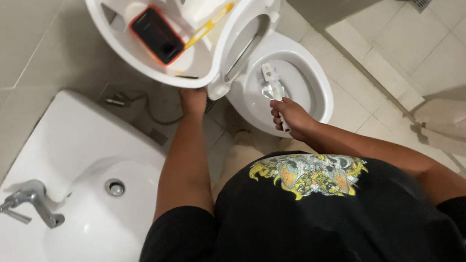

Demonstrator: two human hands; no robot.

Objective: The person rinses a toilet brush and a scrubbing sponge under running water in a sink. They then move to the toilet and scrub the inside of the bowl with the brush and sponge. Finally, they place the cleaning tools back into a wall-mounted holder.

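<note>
gripping a white bidet sprayer (273, 86), the right hand (292, 118) closes round its handle; the nozzle's long axis runs straight ahead of the knuckles, over the toilet bowl (313, 77). the left hand (193, 100) presses the plastic caddy (110, 36) just above it; its grip is hidden.

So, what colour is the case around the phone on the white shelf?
The phone has an orange-red case around its dark screen; the head view shows it.
</note>
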